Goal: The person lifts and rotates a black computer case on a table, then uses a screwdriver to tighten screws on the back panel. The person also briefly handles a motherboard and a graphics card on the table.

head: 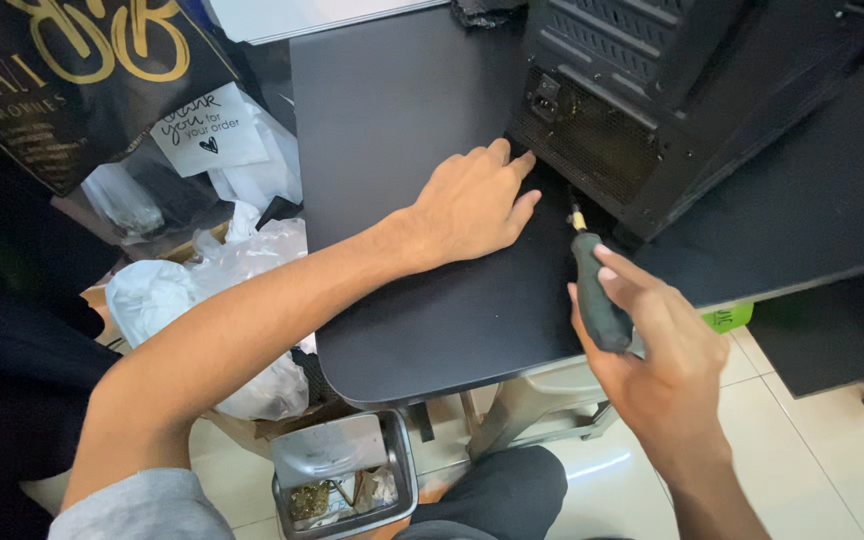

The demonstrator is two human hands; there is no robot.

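from the head view, the left hand (472, 205) lies flat and open on the black table (392, 120), fingertips touching the lower corner of the black computer case (652, 90). the right hand (652, 360) is closed around a dark screwdriver (597, 290), its tip pointing at the case bottom. a metal bin (347, 485) stands on the floor below.

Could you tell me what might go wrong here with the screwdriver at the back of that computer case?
1. The right hand grips the screwdriver loosely at an angle; its tip could slip and scratch the case.
2. The left hand has fingertips right by the tip, so a slip might jab them.
3. A freed screw could roll off the table into the clutter below.
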